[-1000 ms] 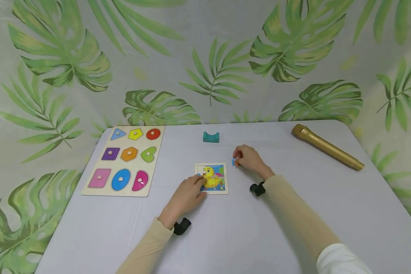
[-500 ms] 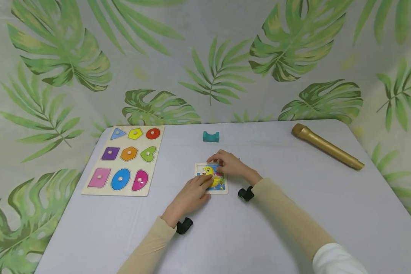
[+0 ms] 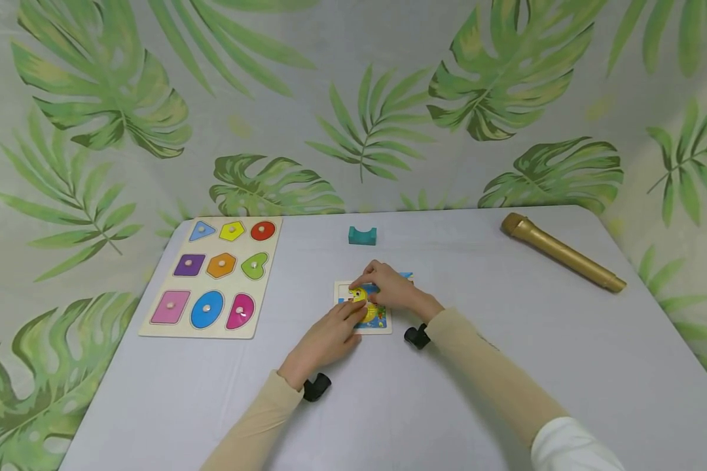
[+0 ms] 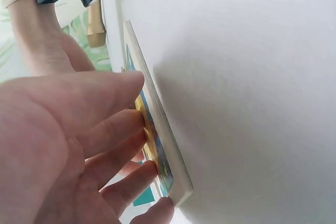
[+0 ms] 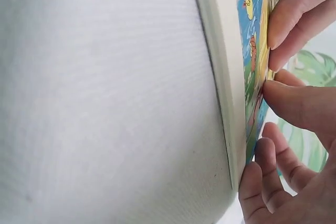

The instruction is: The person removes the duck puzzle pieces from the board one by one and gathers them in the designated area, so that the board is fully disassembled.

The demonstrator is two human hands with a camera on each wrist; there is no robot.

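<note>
A small square duck jigsaw puzzle (image 3: 379,322) in a pale wooden tray lies flat at mid-table, partly covered by both hands. My left hand (image 3: 330,330) rests its straight, slightly spread fingertips on the yellow duck; its little fingertip meets the tray's rim in the left wrist view. From the right, my right hand (image 3: 391,288) reaches over the top of the tray. Its thumb (image 5: 286,100) touches the picture, while the index finger reaches toward the upper left, where bare wood shows. Behind that hand, a loose blue puzzle piece (image 3: 409,276) lies partly hidden.
A wooden shape board (image 3: 259,281) with several knobbed coloured shapes lies at the left. One teal notched block (image 3: 362,237) stands near the back edge. Toward the right back lies a gold microphone (image 3: 565,253). A leaf-patterned cloth (image 3: 365,131) hangs behind the table.
My right hand has moved left from the loose blue piece onto the puzzle, leaving that piece on the table. My left hand has shifted slightly rightward on the duck.
</note>
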